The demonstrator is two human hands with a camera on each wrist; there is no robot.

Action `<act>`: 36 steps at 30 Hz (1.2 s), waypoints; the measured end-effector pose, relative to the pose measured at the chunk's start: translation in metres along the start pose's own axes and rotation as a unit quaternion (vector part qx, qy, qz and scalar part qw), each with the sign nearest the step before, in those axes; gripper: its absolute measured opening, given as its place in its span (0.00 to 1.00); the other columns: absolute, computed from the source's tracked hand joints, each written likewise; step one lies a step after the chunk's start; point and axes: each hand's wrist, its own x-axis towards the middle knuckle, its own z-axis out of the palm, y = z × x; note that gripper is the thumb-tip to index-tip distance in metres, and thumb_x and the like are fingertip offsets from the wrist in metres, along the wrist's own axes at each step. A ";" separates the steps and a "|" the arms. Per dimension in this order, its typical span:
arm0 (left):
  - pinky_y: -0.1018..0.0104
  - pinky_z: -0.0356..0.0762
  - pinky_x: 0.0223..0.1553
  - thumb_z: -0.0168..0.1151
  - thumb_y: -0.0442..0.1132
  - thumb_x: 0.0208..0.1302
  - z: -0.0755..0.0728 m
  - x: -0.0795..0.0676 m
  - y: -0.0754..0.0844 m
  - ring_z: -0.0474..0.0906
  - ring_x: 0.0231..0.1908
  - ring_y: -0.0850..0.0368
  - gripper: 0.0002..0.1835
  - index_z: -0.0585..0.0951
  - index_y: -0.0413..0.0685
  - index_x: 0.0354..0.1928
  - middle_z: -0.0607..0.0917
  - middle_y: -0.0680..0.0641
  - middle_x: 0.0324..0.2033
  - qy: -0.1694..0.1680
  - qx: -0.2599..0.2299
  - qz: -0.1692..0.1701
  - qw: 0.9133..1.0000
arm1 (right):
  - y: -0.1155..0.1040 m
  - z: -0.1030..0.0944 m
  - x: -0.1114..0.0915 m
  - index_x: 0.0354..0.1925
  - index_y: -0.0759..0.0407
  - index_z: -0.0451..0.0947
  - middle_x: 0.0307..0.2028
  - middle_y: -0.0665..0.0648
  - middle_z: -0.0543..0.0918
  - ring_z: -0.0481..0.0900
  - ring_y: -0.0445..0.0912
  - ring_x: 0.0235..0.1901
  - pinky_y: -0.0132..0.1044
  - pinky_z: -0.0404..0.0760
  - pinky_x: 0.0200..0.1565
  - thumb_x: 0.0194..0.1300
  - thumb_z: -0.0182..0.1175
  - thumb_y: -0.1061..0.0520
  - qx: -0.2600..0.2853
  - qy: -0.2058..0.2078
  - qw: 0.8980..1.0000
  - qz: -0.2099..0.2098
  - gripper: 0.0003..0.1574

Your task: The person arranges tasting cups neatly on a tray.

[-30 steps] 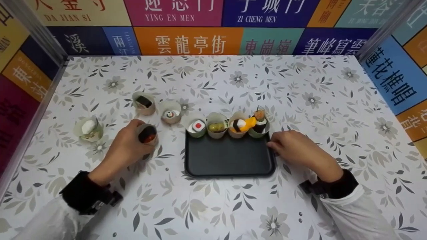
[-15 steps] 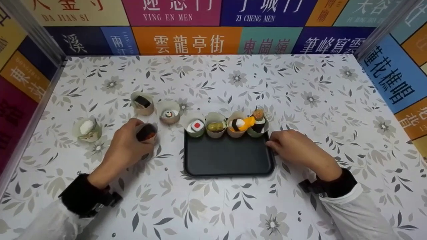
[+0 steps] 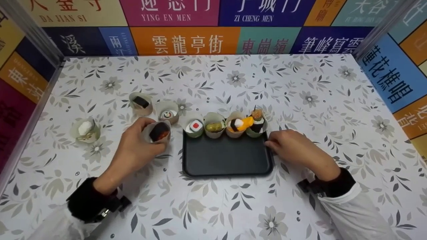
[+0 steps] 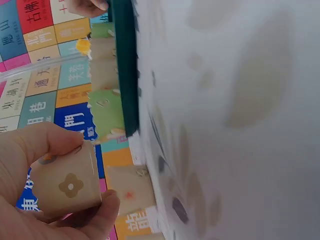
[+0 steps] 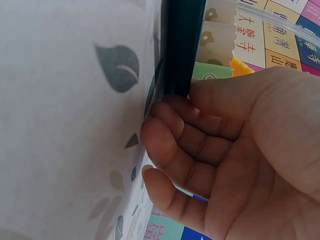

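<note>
My left hand grips a beige paper cup by its sides, lifted off the table, thumb and fingers around it. A dark wrapped piece with red topping sits inside it. At the right edge of a black tray, my right hand pinches the rim between thumb and curled fingers. Along the tray's far side stand several cups in a row: one with a red-centred white roll, one with a green piece, one with white-and-orange food, one with a dark-wrapped piece.
Left of the tray stand a cup with a small white roll and a cup with a black-topped piece. Farther left is a cup with a white ball. Printed panels wall the flowered table at the back and sides.
My left hand has carried the held cup a little to the right, closer to the tray. My right hand stays at the tray's edge.
</note>
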 end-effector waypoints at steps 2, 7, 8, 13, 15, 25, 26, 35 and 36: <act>0.57 0.75 0.46 0.74 0.35 0.54 0.004 -0.002 0.004 0.78 0.46 0.51 0.27 0.78 0.47 0.57 0.84 0.46 0.47 -0.004 -0.021 -0.001 1.000 | 0.000 0.000 0.000 0.29 0.54 0.78 0.22 0.48 0.74 0.72 0.46 0.26 0.43 0.72 0.33 0.76 0.61 0.57 0.001 0.002 1.000 -0.002 0.14; 0.58 0.79 0.44 0.76 0.34 0.52 0.017 -0.005 0.014 0.80 0.46 0.54 0.33 0.78 0.51 0.63 0.85 0.50 0.50 -0.016 -0.052 0.014 0.998 | 0.000 -0.001 0.000 0.28 0.54 0.78 0.22 0.48 0.74 0.72 0.45 0.25 0.43 0.72 0.33 0.75 0.62 0.57 0.004 0.003 1.000 -0.005 0.14; 0.58 0.79 0.45 0.76 0.33 0.52 0.019 -0.006 0.017 0.80 0.47 0.54 0.34 0.78 0.50 0.64 0.85 0.50 0.50 -0.018 -0.055 0.021 0.998 | 0.000 -0.001 0.000 0.28 0.54 0.78 0.21 0.48 0.74 0.72 0.45 0.25 0.43 0.72 0.33 0.75 0.62 0.57 0.004 0.003 1.000 -0.005 0.14; 0.55 0.77 0.50 0.76 0.32 0.50 0.037 -0.009 0.030 0.79 0.46 0.55 0.34 0.78 0.46 0.63 0.85 0.49 0.47 -0.018 -0.056 0.056 0.997 | 0.000 -0.002 0.000 0.29 0.54 0.79 0.22 0.48 0.74 0.72 0.45 0.25 0.43 0.72 0.33 0.75 0.62 0.57 0.008 0.001 1.000 -0.004 0.14; 0.54 0.77 0.49 0.76 0.30 0.48 0.046 -0.009 0.036 0.79 0.45 0.54 0.32 0.80 0.45 0.59 0.85 0.48 0.45 -0.022 -0.059 0.070 0.996 | 0.000 -0.002 0.000 0.28 0.54 0.79 0.22 0.48 0.74 0.72 0.45 0.25 0.43 0.72 0.33 0.75 0.62 0.57 0.008 0.000 1.000 -0.003 0.14; 0.61 0.80 0.50 0.75 0.26 0.50 0.080 -0.008 0.052 0.84 0.45 0.55 0.34 0.80 0.39 0.63 0.86 0.47 0.47 -0.078 -0.151 0.081 0.982 | -0.002 0.000 -0.001 0.31 0.55 0.81 0.23 0.48 0.76 0.73 0.44 0.26 0.43 0.73 0.33 0.75 0.62 0.55 0.022 -0.007 1.000 0.003 0.13; 0.61 0.80 0.50 0.75 0.26 0.50 0.082 -0.008 0.052 0.84 0.46 0.55 0.35 0.79 0.39 0.65 0.86 0.47 0.47 -0.081 -0.152 0.085 0.981 | -0.002 0.000 -0.001 0.31 0.55 0.81 0.23 0.48 0.76 0.73 0.44 0.26 0.43 0.73 0.33 0.75 0.62 0.55 0.022 -0.006 1.000 0.003 0.13; 0.61 0.79 0.48 0.75 0.29 0.51 0.102 -0.006 0.055 0.81 0.44 0.57 0.31 0.82 0.41 0.61 0.85 0.48 0.50 -0.090 -0.131 0.114 0.981 | -0.001 -0.001 0.000 0.29 0.54 0.80 0.22 0.47 0.75 0.73 0.45 0.25 0.43 0.72 0.33 0.75 0.62 0.55 0.019 -0.002 1.000 -0.001 0.14; 0.61 0.79 0.48 0.75 0.29 0.51 0.105 -0.005 0.056 0.81 0.44 0.57 0.31 0.82 0.43 0.61 0.85 0.49 0.50 -0.093 -0.129 0.117 0.980 | 0.000 -0.001 -0.001 0.29 0.54 0.80 0.22 0.47 0.75 0.73 0.44 0.25 0.43 0.72 0.33 0.75 0.62 0.55 0.019 -0.001 1.000 0.000 0.14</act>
